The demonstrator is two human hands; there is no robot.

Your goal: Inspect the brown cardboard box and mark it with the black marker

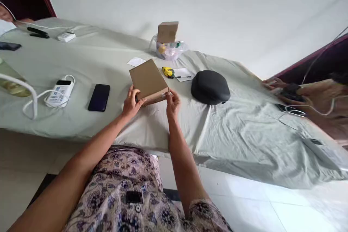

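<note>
Bright, even daylight, soft and diffuse. Faint shadow behind the small brown cardboard box on the clear plastic tub, thrown on the plain white wall. Strong wide-angle bending and smearing toward the edges, worst at far right. Centre fairly sharp.

The box is matt brown cardboard. Pale, wrinkled cloth covers the tabletop. At nine o'clock lies a glossy black phone; at three o'clock, a matt black case.
</note>
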